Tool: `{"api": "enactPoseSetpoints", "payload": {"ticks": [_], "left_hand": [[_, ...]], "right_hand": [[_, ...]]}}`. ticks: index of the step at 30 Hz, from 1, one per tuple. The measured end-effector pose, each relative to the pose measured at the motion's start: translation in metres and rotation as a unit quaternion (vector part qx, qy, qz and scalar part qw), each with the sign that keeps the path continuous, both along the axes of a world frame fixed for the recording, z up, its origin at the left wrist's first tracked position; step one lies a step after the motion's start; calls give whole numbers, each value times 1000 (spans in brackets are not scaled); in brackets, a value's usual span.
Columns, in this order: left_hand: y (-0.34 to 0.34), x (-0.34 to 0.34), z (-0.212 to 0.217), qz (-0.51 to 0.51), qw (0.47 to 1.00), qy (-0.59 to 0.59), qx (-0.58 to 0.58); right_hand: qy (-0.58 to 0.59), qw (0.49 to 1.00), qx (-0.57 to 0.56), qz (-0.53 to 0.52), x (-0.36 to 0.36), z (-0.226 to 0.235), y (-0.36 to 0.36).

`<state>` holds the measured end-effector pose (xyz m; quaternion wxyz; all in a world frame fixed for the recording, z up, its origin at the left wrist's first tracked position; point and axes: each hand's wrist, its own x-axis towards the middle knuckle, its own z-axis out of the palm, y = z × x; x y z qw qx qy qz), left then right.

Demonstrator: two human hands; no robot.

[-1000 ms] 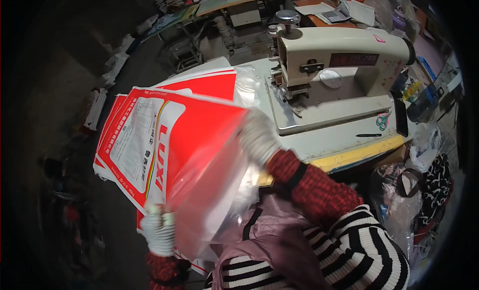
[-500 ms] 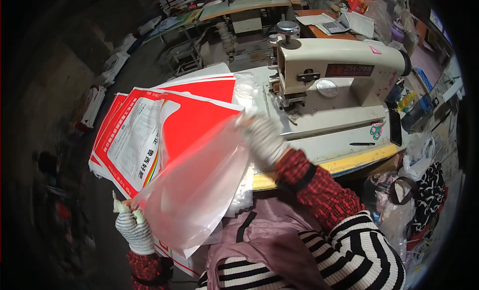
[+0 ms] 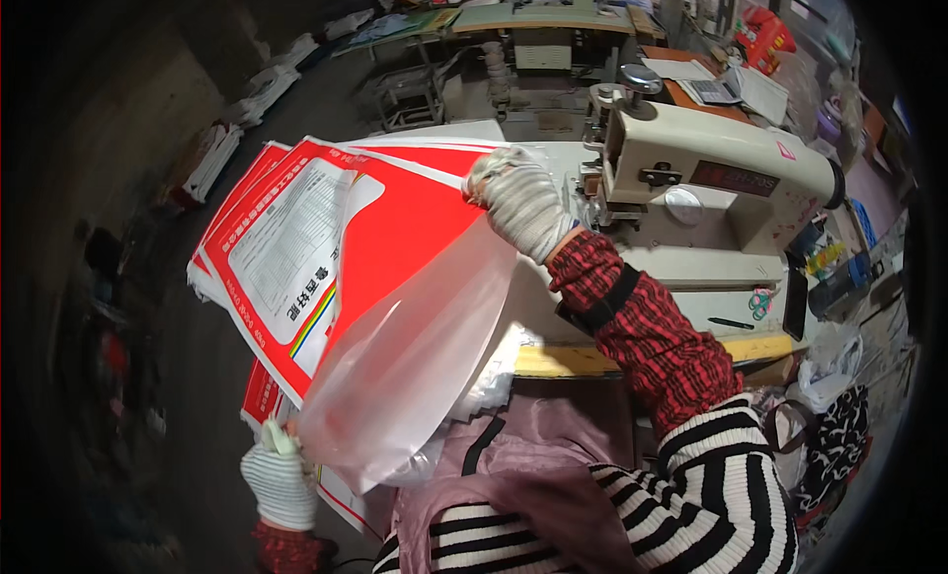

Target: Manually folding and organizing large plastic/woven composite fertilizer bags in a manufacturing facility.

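Observation:
A red-and-white printed woven sack (image 3: 395,224) lies on top of a fanned stack of similar sacks. A sheer plastic liner (image 3: 410,347) covers its near part, its slack edge bowing toward me. My right hand (image 3: 521,201), in a white knitted glove, is closed on the sack's far right corner, beside the sewing machine (image 3: 716,164). The liner runs up to that hand; whether it is gripped too is hidden. At the near left corner, my gloved left hand (image 3: 279,480) pinches the liner's edge between thumb and fingers. Its fingertips are partly hidden.
The machine stands on a white table with a yellow front edge (image 3: 671,355). A pen (image 3: 731,323), small scissors (image 3: 759,304) and a black phone (image 3: 794,303) lie at its right. More clear plastic (image 3: 494,377) sits under the sack. Bags hang at the lower right.
My right hand has moved away from me along the sack's right side to its corner. The liner hangs lower and slacker. My left hand stays near the same corner; the whole view has shifted.

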<state>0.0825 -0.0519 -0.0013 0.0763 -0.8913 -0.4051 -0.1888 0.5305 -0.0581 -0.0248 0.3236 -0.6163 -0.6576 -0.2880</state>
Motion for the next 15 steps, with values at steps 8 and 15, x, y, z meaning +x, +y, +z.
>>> {"api": "enactPoseSetpoints", "payload": {"ticks": [8,15], "left_hand": [[-48,99,12,-166,984,-71,-1],[73,51,-44,18,986,43,-161]], "right_hand": [[18,993,-98,-65,-85,-8,-29],[147,963,-224,4,-93,-65,-124]]}}
